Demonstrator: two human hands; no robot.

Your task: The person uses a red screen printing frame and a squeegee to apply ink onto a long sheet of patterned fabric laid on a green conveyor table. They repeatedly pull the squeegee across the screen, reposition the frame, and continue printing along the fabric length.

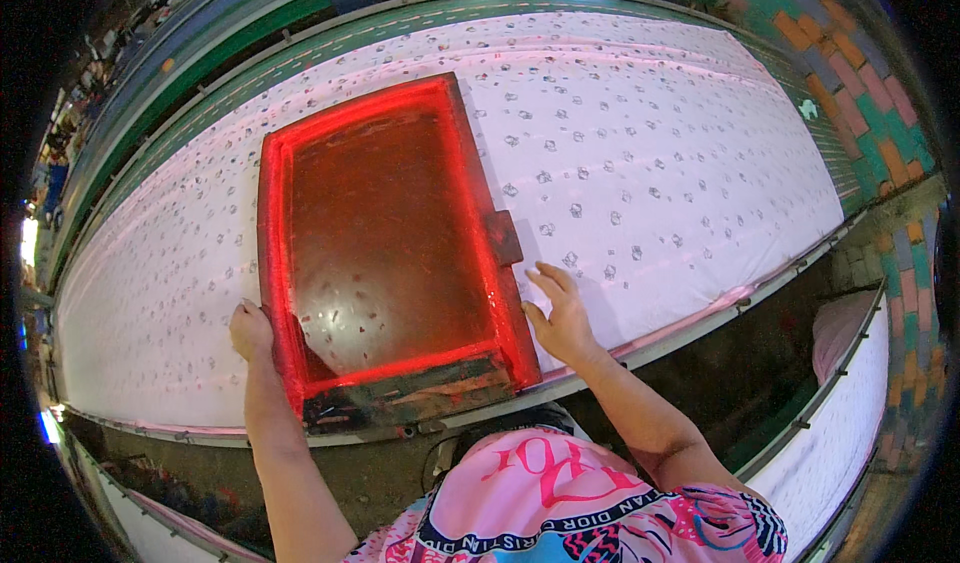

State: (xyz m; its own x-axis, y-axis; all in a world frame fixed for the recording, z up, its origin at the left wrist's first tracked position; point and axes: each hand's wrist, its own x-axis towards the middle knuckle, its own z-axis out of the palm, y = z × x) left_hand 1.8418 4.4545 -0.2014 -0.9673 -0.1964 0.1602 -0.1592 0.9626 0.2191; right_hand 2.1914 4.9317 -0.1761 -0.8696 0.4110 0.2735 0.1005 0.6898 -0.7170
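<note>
A screen-printing frame (485, 293) with bright red inner edges and a dark brown mesh lies on a long white cloth (640, 163) patterned with small dark motifs. Dark, paint-stained wood forms its near end, and a small block (505, 238) juts from its right side. My left hand (250, 331) is closed at the frame's left edge, near the lower corner; the frame partly hides its fingers. Beside the right edge, below the block, my right hand (562, 315) has its fingers apart and holds nothing. Its thumb tip is at the frame's edge; whether it touches, I cannot tell.
The cloth covers a long table with a green far border (420, 25) and a metal rail (700, 328) along the near edge. Another cloth-covered table (830, 403) stands at the lower right. Coloured paving bricks (850, 108) cover the floor at the right.
</note>
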